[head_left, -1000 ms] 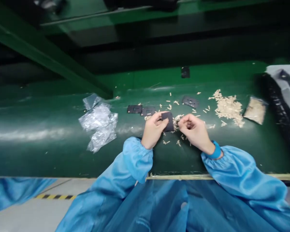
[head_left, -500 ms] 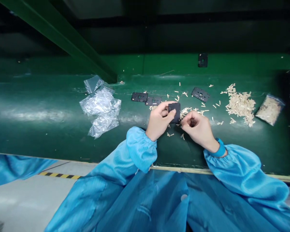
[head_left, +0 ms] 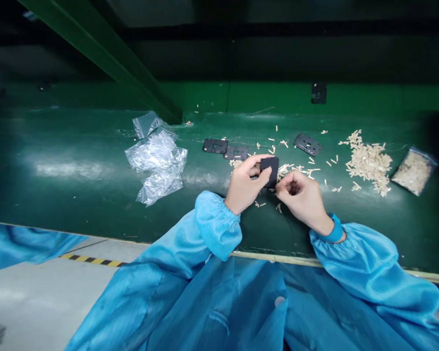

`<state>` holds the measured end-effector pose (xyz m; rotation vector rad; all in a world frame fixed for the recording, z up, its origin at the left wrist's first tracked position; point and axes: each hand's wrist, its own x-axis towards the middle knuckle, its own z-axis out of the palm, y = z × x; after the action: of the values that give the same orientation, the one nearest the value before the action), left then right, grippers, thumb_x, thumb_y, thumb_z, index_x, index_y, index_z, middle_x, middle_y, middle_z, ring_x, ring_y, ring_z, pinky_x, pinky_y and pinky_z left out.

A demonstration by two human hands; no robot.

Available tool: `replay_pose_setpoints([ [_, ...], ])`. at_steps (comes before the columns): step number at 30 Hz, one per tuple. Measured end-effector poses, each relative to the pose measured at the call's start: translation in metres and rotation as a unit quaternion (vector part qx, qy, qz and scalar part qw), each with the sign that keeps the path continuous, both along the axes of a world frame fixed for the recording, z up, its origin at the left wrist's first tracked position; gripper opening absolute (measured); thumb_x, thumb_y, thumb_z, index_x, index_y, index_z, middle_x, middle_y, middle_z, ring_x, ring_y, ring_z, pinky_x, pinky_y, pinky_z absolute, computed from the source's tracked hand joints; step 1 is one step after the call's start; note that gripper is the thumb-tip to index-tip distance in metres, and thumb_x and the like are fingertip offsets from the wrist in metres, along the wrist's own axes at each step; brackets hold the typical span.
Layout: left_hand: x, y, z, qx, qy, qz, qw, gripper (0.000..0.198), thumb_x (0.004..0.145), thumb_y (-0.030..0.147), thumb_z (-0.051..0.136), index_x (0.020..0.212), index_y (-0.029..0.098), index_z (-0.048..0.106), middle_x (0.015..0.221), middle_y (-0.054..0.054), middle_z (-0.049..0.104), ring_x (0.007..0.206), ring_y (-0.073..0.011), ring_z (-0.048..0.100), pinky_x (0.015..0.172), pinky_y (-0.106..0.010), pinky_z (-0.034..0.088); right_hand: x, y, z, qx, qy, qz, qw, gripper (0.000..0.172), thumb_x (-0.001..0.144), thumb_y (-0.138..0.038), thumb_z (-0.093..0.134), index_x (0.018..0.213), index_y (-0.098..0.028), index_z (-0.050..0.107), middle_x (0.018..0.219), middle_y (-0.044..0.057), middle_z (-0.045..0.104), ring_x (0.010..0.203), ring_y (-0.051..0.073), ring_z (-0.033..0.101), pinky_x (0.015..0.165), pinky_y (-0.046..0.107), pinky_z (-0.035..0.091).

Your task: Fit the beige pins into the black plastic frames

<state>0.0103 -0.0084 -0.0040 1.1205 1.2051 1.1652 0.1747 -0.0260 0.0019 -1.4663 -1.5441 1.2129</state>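
My left hand [head_left: 246, 184] grips a flat black plastic plate [head_left: 270, 171] upright, thumb on its near face and fingers behind. Close against the plate's lower right edge, my right hand [head_left: 303, 199] is closed in a pinch; whatever lies between its fingertips is too small to make out. Small cream-coloured pieces [head_left: 287, 169] are strewn on the bench behind and around both hands. Two more black plates, a left one [head_left: 215, 146] and one beside it [head_left: 236, 152], lie beyond my left hand. Another black plate [head_left: 308, 145] lies beyond my right hand.
A heap of cream pieces [head_left: 369, 163] and a zip bag filled with them [head_left: 415, 171] are at the right. Crumpled clear plastic bags [head_left: 157, 158] lie left. One black plate [head_left: 319, 93] sits at the back. A green beam [head_left: 124, 68] slants down to the bench [head_left: 95, 195]. A blue sleeve shows lower left.
The whole view has shifted slightly, so most things appear a little further right. Both hands keep nearly the same pose, the plate still in my left hand.
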Motion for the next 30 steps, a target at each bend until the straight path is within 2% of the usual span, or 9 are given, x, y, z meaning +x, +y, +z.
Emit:
replay_pose_setpoints([
  [8,0.0008,0.001,0.0056,-0.025,0.012,0.025,0.999,0.026,0.082,0.017,0.067,0.107,0.015,0.072,0.095,-0.005,0.077,0.078,-0.0107,0.07,0.07,-0.018,0.058,0.0009,0.0016,-0.0022,-0.034,0.03,-0.006,0.999,0.007,0.072,-0.014,0.063,0.075,-0.02,0.061,0.066,-0.002,0.064,0.058,0.012,0.056,0.054,0.024,0.043],
  [17,0.0008,0.0015,0.0041,0.008,0.042,0.023,0.999,0.027,0.082,0.013,0.065,0.108,0.016,0.072,0.097,-0.004,0.077,0.079,-0.0098,0.069,0.072,-0.018,0.056,0.0002,0.0035,-0.0007,-0.035,0.046,-0.01,0.998,0.006,0.071,-0.015,0.065,0.073,-0.02,0.062,0.066,-0.002,0.064,0.057,0.011,0.056,0.052,0.023,0.043],
  [23,0.0008,0.0026,0.0046,0.02,0.05,0.035,0.998,0.025,0.083,0.013,0.066,0.107,0.017,0.072,0.098,-0.003,0.077,0.079,-0.0097,0.069,0.072,-0.019,0.056,0.0021,0.0092,0.0039,-0.12,0.104,-0.001,0.987,0.007,0.076,-0.022,0.067,0.072,-0.019,0.062,0.056,-0.004,0.056,0.045,0.007,0.044,0.043,0.021,0.033],
  [30,0.0013,0.0027,0.0035,0.029,0.052,0.039,0.997,0.026,0.083,0.011,0.065,0.108,0.015,0.072,0.096,-0.003,0.077,0.077,-0.0088,0.068,0.071,-0.018,0.055,0.0022,0.0096,0.0042,-0.145,0.13,-0.014,0.981,0.004,0.073,-0.016,0.064,0.071,-0.019,0.064,0.056,-0.005,0.056,0.043,0.006,0.044,0.041,0.021,0.031],
])
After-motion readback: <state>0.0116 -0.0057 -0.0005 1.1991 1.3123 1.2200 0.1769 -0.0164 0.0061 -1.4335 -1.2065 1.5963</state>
